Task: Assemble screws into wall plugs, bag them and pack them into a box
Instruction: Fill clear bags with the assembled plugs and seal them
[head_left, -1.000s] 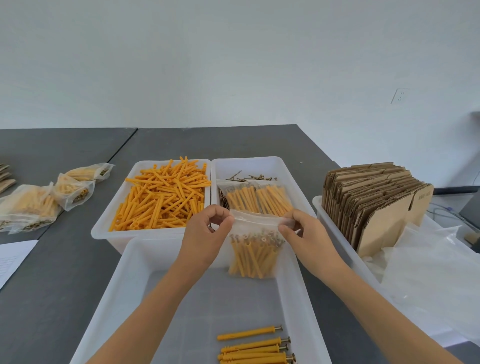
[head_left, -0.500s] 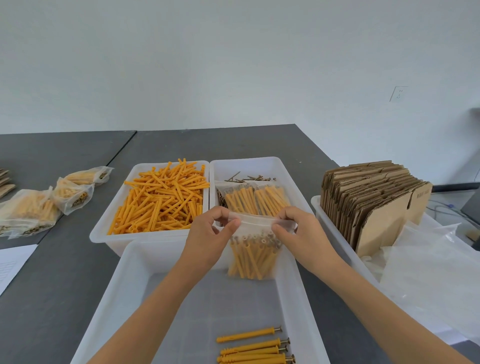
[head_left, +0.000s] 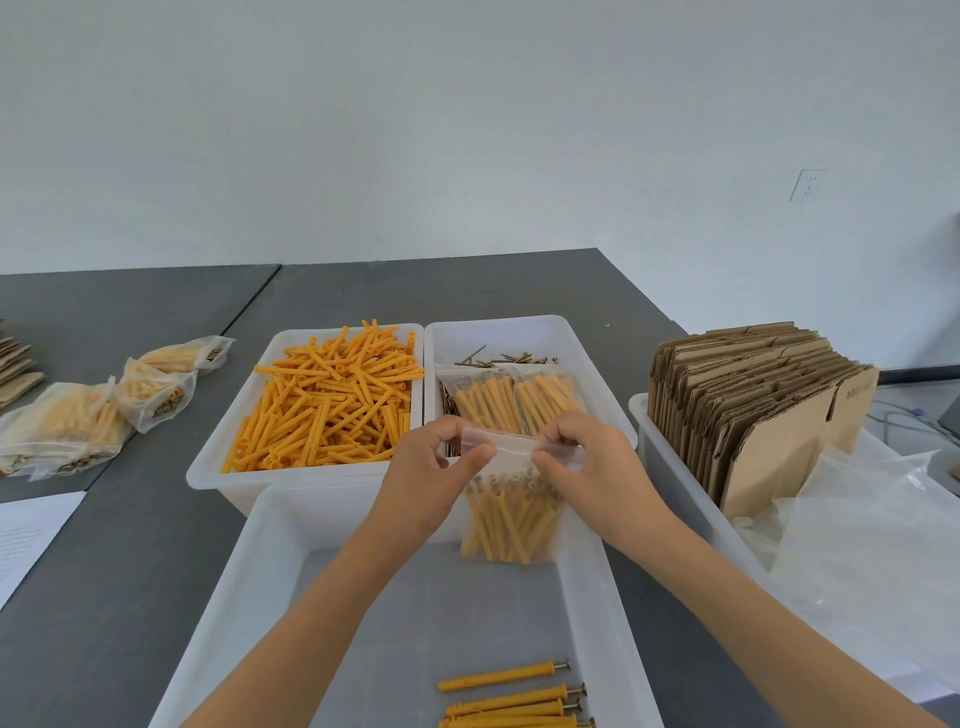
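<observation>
We hold a small clear bag (head_left: 511, 512) upright over the far end of the near white tray (head_left: 249, 582). It is packed with orange wall plugs, screw heads showing at the top. Our left hand (head_left: 434, 475) and right hand (head_left: 597, 467) each pinch its top strip between thumb and fingers, close together. A few assembled plugs (head_left: 511, 699) lie in the tray's near end.

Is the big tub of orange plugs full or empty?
Nearly full. The tub holds a heap of orange plugs reaching about up to its rim.
</observation>
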